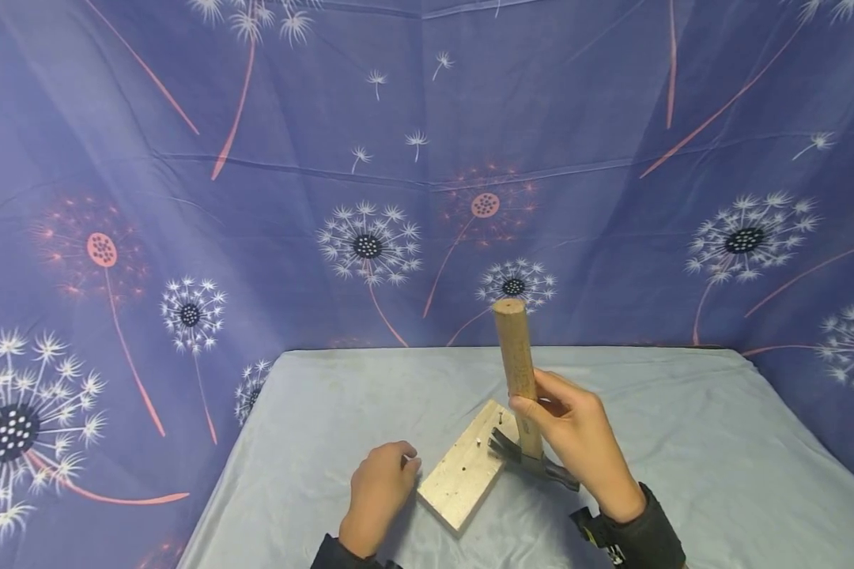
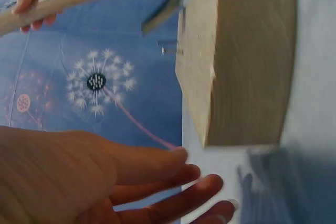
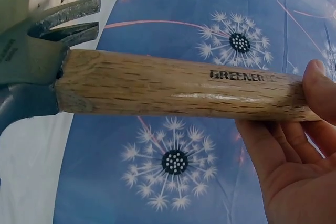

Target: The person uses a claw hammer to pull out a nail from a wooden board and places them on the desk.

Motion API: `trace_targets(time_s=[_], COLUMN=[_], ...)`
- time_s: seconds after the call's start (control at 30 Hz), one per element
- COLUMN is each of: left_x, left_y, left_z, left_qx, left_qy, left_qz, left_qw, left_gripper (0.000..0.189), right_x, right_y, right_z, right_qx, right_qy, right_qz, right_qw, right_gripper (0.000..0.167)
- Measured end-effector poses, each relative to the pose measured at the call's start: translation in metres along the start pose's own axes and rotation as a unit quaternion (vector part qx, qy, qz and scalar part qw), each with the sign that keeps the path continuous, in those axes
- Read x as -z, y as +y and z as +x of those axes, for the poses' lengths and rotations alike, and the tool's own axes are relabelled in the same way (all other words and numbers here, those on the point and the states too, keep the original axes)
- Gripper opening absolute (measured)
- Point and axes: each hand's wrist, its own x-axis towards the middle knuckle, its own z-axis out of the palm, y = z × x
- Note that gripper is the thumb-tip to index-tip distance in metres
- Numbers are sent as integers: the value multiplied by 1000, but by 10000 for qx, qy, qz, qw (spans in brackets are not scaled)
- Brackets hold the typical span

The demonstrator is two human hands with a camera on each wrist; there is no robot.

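My right hand [image 1: 582, 435] grips the wooden handle of a claw hammer [image 1: 516, 352], fingers and thumb round its middle. The handle stands nearly upright with the dark steel head at the bottom, its claw [image 3: 79, 11] pointing left over the wooden block [image 1: 462, 482]. Nails [image 2: 169, 52] stick up from the block's far part, close to the claw. In the right wrist view the handle bears the letters "GREENER". My left hand [image 1: 380, 486] is beside the block's left edge, holding nothing, its fingers [image 2: 173, 198] loosely extended.
A pale cloth covers the table [image 1: 719, 442] under the block, wrinkled near its front. Behind and at the sides hangs a blue curtain [image 1: 576, 197] with dandelion prints. Dark bands or cuffs [image 1: 640, 529] show at both wrists. A small dark hole [image 1: 463, 469] marks the block's top.
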Motion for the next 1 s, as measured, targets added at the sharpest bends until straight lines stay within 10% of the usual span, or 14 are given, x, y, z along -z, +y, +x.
trace_targets(time_s=[0.57, 1.0], left_x=[-9, -7], left_y=[24, 21], left_z=[-2, 4], left_qx=[-186, -168], left_qy=[-933, -1055], left_qz=[-511, -483], left_qw=[9942, 9931], left_gripper=[20, 25], right_x=[-20, -31], right_y=[-7, -15], right_z=[21, 34], right_qx=[547, 670], right_qy=[-815, -1173], right_qz=[-167, -524], right_qw=[9950, 9895], right_gripper=[49, 50])
